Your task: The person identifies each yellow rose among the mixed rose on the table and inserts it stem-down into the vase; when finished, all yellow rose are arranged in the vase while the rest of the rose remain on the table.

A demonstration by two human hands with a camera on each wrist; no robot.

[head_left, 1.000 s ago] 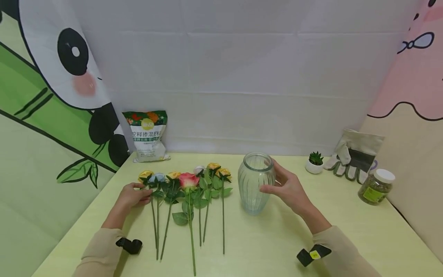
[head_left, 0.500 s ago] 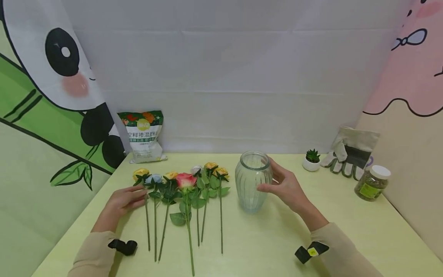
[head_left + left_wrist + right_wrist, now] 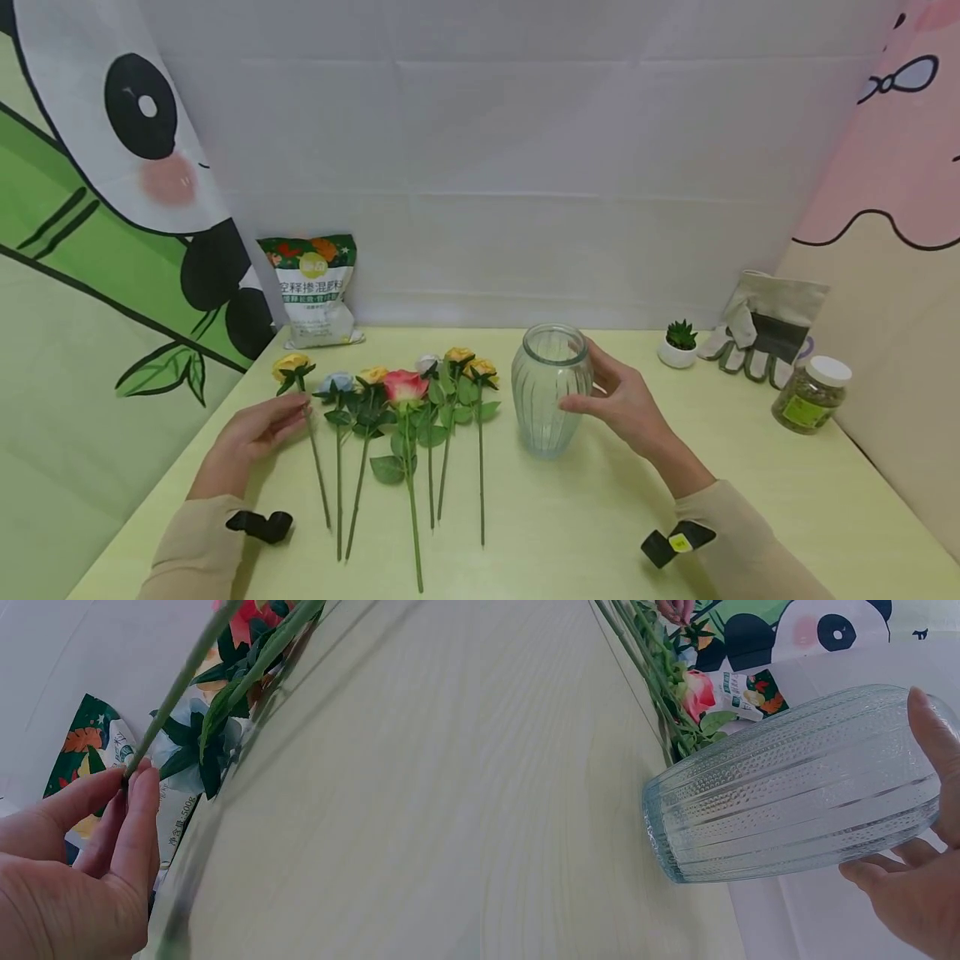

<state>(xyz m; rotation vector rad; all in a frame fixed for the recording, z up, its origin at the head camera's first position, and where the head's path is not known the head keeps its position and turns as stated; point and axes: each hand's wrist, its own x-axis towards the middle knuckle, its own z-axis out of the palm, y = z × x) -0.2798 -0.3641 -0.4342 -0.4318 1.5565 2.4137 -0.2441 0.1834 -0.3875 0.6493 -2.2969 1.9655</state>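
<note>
Several artificial roses (image 3: 405,392) lie in a row on the pale yellow table (image 3: 570,517), stems toward me. My left hand (image 3: 291,411) pinches the stem of the leftmost yellow rose (image 3: 289,365), which is angled away from the others. In the left wrist view the thumb and fingers (image 3: 139,802) close on the green stem (image 3: 180,682). A ribbed clear glass vase (image 3: 551,390) stands upright to the right of the flowers. My right hand (image 3: 596,385) holds its right side, thumb in front and fingers behind. The right wrist view shows my fingers (image 3: 934,750) along the vase (image 3: 795,787).
A fertiliser bag (image 3: 315,292) leans on the back wall at the left. At the back right are a small potted succulent (image 3: 678,346), work gloves (image 3: 761,333) and a white-lidded jar (image 3: 813,394). Printed backdrops close in both sides.
My left hand has taken the leftmost yellow rose and swung its head left and away from the row. The right hand stays on the vase.
</note>
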